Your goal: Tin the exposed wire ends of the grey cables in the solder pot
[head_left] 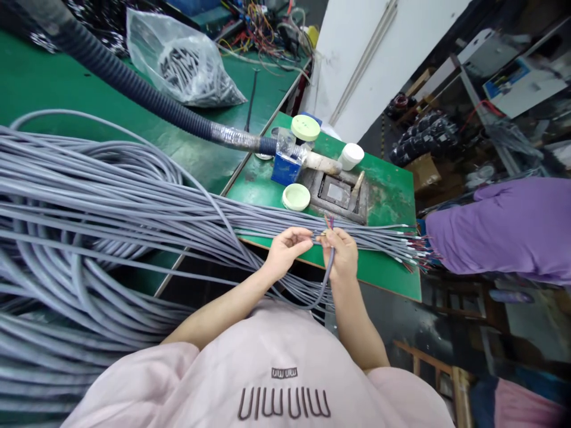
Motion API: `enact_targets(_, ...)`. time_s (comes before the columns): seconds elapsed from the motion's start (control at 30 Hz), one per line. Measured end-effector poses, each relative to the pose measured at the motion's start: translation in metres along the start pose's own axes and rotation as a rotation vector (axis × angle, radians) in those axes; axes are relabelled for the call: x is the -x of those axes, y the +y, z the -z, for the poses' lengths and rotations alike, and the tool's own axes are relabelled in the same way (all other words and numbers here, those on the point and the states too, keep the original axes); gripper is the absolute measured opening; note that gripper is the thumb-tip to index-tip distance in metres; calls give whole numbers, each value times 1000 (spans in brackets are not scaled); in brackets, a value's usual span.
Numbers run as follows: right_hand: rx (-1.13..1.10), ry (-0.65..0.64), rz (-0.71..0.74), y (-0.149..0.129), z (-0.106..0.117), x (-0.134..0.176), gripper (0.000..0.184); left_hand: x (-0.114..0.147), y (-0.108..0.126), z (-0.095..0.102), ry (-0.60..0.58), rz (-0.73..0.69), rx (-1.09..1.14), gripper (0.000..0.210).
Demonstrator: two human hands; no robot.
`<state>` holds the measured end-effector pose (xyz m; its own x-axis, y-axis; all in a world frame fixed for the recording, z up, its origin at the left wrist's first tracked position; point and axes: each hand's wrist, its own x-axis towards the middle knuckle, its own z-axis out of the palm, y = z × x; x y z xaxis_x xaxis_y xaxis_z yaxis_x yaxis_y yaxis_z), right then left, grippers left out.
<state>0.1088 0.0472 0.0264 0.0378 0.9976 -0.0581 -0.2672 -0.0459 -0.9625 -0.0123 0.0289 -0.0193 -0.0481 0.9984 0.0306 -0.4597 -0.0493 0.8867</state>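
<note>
My right hand is closed around the end of a grey cable, which bends down below it and back to the left. Thin coloured inner wires, red and purple among them, stick up past its fingertips. My left hand is just to the left, its thumb and fingertips curled together at a few more of the fine wires that reach across from the right hand. The exact grip on these wires is small and partly hidden. Behind both hands lies a long bundle of grey cables, with stripped ends at the right.
A solder pot sits in a grimy frame beyond the bundle, under a black hose. Around it stand a pale green lid, a white cup and a blue box. A person in purple is at right.
</note>
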Motion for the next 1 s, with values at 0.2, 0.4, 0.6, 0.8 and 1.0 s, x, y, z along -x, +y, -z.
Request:
enact_targets(0.2,-28,-15,-75,4,-6,17,24,7,-5,-20,45,102,287,30)
enact_targets(0.4,-69,-22,-115,8,-4,16,26,7,1,-22,63,-107,81,15)
enact_targets(0.6,-140,-134,-131,16,4,24,22,1,8,-18,148,-268,-181,12)
enact_targets(0.8,-193,-46,-164,20,16,34,34,4,4,-19,-135,-514,-429,9)
enact_targets(1.0,-208,2,-117,14,16,31,36,10,-9,-24,-18,-252,-254,21)
